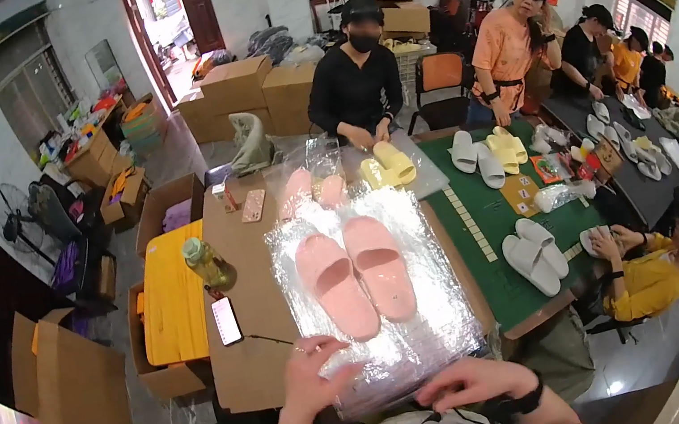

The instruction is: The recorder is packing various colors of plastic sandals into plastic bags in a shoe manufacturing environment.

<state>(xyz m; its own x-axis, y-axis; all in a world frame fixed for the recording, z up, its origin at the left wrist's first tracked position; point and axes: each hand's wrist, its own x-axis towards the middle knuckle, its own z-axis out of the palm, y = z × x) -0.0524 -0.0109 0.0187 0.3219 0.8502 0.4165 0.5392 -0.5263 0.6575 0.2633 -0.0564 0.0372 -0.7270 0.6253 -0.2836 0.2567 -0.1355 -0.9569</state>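
A pair of pink slide slippers (358,277) lies side by side on a stack of shiny clear plastic bags (445,320) in front of me, toes pointing away. My left hand (315,382) hovers at the stack's lower left, near the left slipper's heel, with its fingers apart and nothing in them. At the near edge of the bags is my right hand (478,380), palm down, fingers loosely bent and spread; I cannot tell if it touches the plastic. Beyond the stack, more pink slippers (297,194) lie in clear plastic.
Left of the bags are a phone (225,320), a green bottle (209,264) and a pink patterned case (254,206). Across the table a person in black (358,86) handles yellow slippers (388,165). To the right, grey slippers (534,256) lie on a green mat (487,299) by a person in yellow (656,279).
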